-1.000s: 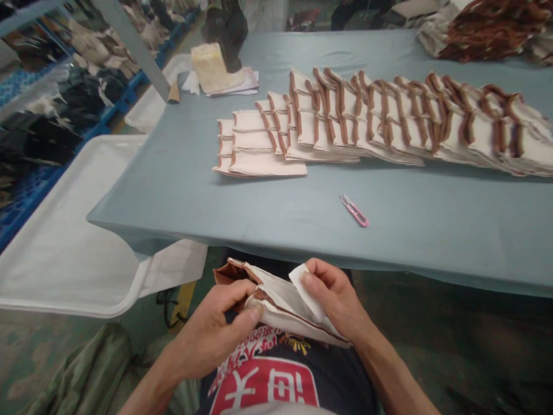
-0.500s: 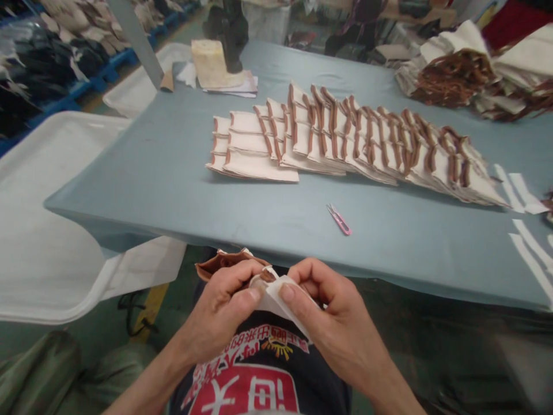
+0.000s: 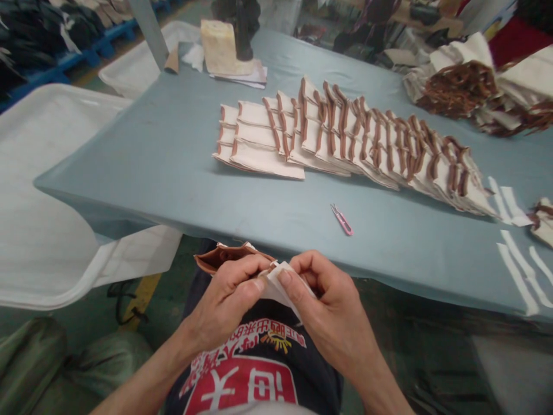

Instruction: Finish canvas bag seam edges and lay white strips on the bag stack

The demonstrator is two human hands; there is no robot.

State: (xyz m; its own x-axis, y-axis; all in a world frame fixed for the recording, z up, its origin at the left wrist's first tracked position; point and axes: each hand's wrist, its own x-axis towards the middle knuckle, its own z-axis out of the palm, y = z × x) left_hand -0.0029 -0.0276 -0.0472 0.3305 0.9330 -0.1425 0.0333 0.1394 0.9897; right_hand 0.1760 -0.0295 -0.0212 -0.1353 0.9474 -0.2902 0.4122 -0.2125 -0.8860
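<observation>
Below the table's front edge, over my lap, both hands pinch one cream fabric bag with brown trim (image 3: 224, 256). My left hand (image 3: 227, 300) is closed on its folded edge, thumb on top. My right hand (image 3: 328, 305) is closed on the white corner of the same piece, thumb pressing against the left thumb. Most of the bag is hidden between and under my hands. A long overlapping row of the same cream bags with brown handles (image 3: 345, 135) lies across the grey-blue table (image 3: 151, 173).
Pink thread snips (image 3: 343, 219) lie on the table near its front edge. White strips (image 3: 516, 259) lie at the right. A heap of bags (image 3: 466, 86) sits at the back right, a cream block (image 3: 220, 49) at the back. White tubs (image 3: 47, 190) stand to the left.
The bag was spread wider across my lap; now my hands have drawn together and pinch it at one spot. The camera view has swung right and tilted, showing more of the table's right side.
</observation>
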